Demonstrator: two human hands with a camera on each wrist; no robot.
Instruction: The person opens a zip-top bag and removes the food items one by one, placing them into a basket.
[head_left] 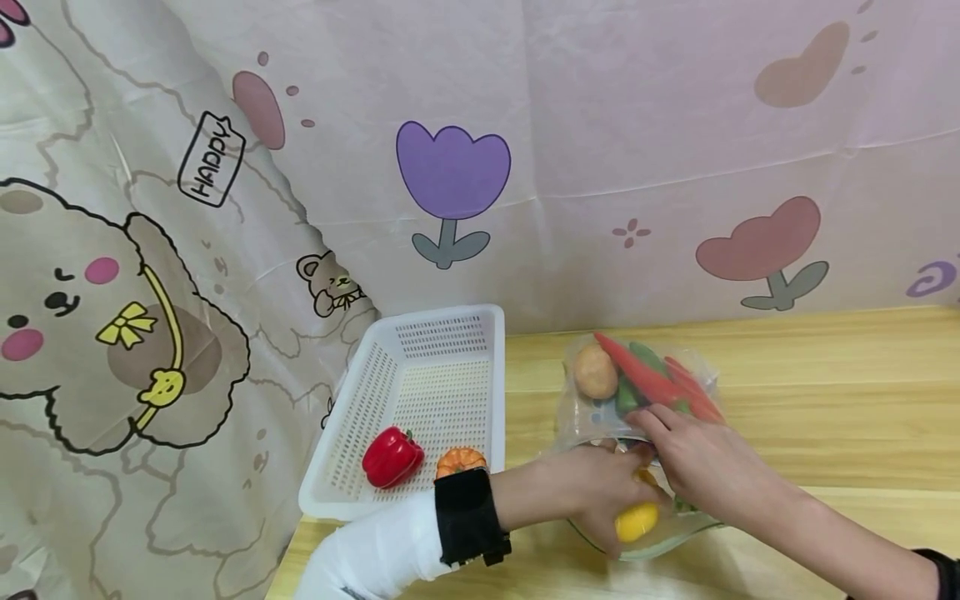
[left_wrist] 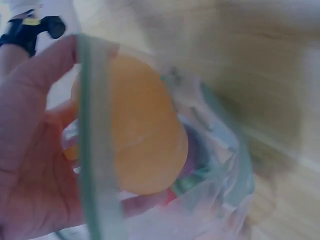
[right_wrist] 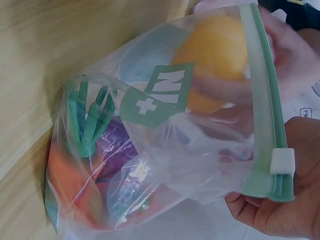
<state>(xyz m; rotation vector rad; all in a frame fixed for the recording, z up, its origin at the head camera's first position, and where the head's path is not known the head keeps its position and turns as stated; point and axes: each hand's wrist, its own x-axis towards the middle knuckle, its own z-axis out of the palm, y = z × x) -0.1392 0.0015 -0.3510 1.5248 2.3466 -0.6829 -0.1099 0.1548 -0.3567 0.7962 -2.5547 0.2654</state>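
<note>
A clear zip bag (head_left: 581, 429) with a green-edged mouth lies on the table, full of toy vegetables. My left hand (head_left: 600, 492) reaches into the mouth and holds a smooth yellow toy fruit (left_wrist: 145, 130), its thumb on the near side and fingers behind. Along the bag's edge, my right hand (head_left: 697, 454) grips the plastic by the white zip slider (right_wrist: 283, 161). Through the plastic show a brown potato (head_left: 596, 372), a long red chili pepper (head_left: 637, 367), an orange carrot (right_wrist: 70, 180) with green leaves and a purple piece (right_wrist: 116, 147).
Left of the bag stands a white perforated basket (head_left: 491, 375). Inside it are a red bell pepper (head_left: 392, 458) and a small orange pumpkin (head_left: 461, 461), partly behind the left wrist strap. A printed cloth (head_left: 570, 167) hangs at the back and left of the wooden table (head_left: 825, 392).
</note>
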